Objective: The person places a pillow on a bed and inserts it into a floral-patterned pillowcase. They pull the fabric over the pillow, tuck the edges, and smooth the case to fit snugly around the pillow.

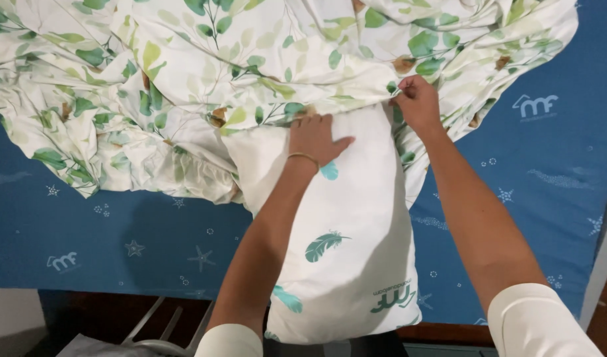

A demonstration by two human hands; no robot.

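A white feather-printed pillow [346,251] overhangs the blue mattress's [151,231] near edge — pressed by the flat, spread left hand [314,137]; leaf-patterned cover [184,79] is pinched by the right hand [417,100].

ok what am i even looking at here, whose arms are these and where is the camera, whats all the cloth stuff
There is one picture, taken by a camera worn on a person's head and looking down, so the two bare arms are that person's own. Beneath them lies a blue mattress printed with small stars. On it lies a white pillow with teal feather prints, its far end going into a white leaf-print pillowcase that is bunched up across the top. The left hand, with a thin bracelet at the wrist, presses flat on the pillow at the edge of the case. The right hand pinches the case's edge beside the pillow's upper corner.
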